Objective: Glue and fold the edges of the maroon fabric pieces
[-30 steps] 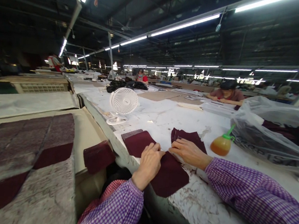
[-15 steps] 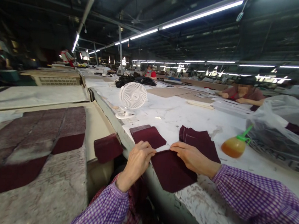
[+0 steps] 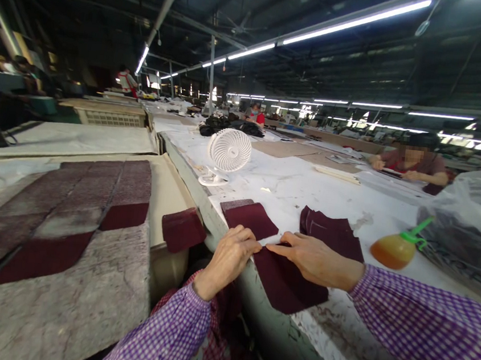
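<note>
A dark maroon fabric piece (image 3: pixel 287 285) lies at the table's near edge, its lower corner reaching over the edge. My left hand (image 3: pixel 232 256) pinches its top left corner between thumb and fingers. My right hand (image 3: pixel 316 258) rests over its upper edge, the index finger stretched toward the left fingertips and the other fingers curled; its thumb is hidden. Just beyond the hands lies another maroon piece (image 3: pixel 256 219), overlapping a greyish one. To the right is a small pile of maroon pieces (image 3: pixel 332 231), partly behind my right hand.
A white clip fan (image 3: pixel 230 151) stands on the white-covered table (image 3: pixel 283 184). At right are a squeeze bottle (image 3: pixel 394 252) of amber liquid and a clear plastic bag (image 3: pixel 471 227). A left-hand board (image 3: pixel 94 296) carries rows of maroon pieces. A co-worker (image 3: pixel 418 161) sits across the table.
My right hand has slid left along the fabric's upper edge, its index finger now close to my left fingertips. The whole view has shifted, so the scene sits farther right.
</note>
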`<state>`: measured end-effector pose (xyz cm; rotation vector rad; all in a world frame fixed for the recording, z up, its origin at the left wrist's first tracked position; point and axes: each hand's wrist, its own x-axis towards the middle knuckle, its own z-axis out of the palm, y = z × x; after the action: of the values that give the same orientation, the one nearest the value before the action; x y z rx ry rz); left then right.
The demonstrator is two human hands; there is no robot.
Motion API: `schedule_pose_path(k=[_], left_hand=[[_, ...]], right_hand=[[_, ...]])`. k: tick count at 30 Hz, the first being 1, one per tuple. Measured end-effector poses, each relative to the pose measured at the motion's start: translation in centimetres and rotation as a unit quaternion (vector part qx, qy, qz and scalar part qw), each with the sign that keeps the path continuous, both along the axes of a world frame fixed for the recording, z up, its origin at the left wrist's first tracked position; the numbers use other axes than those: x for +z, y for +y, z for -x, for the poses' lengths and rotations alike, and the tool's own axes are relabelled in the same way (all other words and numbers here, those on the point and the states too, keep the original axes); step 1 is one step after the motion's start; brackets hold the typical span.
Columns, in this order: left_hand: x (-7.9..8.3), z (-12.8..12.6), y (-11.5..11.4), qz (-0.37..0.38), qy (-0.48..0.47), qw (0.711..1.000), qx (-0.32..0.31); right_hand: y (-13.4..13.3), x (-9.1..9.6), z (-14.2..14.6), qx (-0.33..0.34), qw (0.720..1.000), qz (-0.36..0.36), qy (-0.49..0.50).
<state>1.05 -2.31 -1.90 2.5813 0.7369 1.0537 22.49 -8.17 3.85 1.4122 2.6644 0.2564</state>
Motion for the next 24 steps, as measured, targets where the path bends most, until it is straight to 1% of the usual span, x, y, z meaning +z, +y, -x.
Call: schedule_pose_path(k=[3,5,8,12,15,17,19,21,24], left_hand=[[-0.2,0.6,0.5,0.090,-0.104,0.991,-0.009],[-0.1,0.8,0.4,0.114,-0.119,0.986,0.005],[0.0,0.5,0.0,0.101,-0.078,0.992,0.024],[-0.2,-0.1,-0.3,0.070,-0.042,0.996,0.041],[-0.5,0.0,-0.3,0.081,-0.059,0.994,0.035],[-0.6,0.4,-0.2,0.111,-0.096,0.989,0.028],[-0.5,0.8,-0.1,0.136,-0.135,0.981,0.036],[-0.2,0.9,0.2,0.129,-0.154,0.978,0.061],[0.5,0.5,0.9,0.086,-0.118,0.986,0.081]], right_hand=[[0.0,0.1,0.4,0.007,1.000,-0.004,-0.016],[0.0,0.1,0.4,0.005,1.000,-0.004,-0.023],[0.1,0.2,0.2,-0.003,0.999,0.003,-0.036],[0.2,0.4,0.3,0.011,0.999,0.003,-0.041],[0.3,0.5,1.2,0.015,0.998,-0.009,-0.055],[0.2,0.5,1.9,0.012,0.997,-0.025,-0.070],[0.2,0.4,2.5,0.005,0.996,-0.040,-0.081],[0.2,0.3,2.6,-0.003,0.996,-0.051,-0.078],[0.5,0.4,2.1,-0.023,0.998,-0.049,-0.028]])
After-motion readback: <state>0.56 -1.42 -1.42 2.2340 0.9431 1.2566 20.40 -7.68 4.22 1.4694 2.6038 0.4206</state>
